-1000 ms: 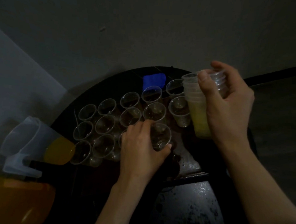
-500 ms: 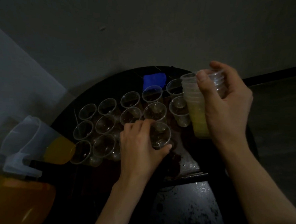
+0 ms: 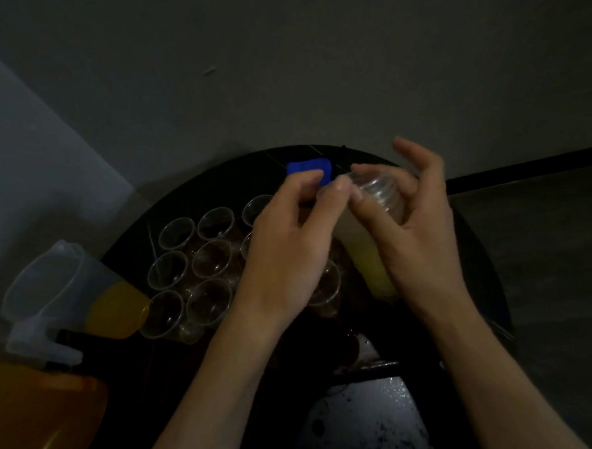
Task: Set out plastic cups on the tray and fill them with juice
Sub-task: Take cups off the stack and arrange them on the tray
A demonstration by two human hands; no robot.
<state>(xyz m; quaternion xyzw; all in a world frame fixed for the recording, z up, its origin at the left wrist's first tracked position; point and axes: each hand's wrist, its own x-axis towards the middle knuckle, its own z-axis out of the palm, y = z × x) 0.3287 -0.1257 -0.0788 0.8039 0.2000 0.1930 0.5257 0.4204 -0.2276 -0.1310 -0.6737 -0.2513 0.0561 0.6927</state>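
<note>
Several clear plastic cups (image 3: pixel 212 257) stand in rows on a dark round tray (image 3: pixel 228 183). My right hand (image 3: pixel 420 237) grips a tilted stack of nested cups (image 3: pixel 372 249) whose lower part looks yellowish, above the tray's right side. My left hand (image 3: pixel 286 251) has its fingertips pinching the rim at the top of that stack. It hides some of the cups standing beneath it. A clear pitcher (image 3: pixel 78 298) holding orange juice stands at the tray's left edge.
A blue object (image 3: pixel 308 168) lies at the far side of the tray, partly behind my left fingers. An orange container (image 3: pixel 31 413) fills the lower left corner. A grey wall rises behind the tray, and a speckled dark surface (image 3: pixel 366 430) lies near me.
My left hand has left the cup it set on the tray and risen to the top of the stack. My right hand has tilted the stack to the left.
</note>
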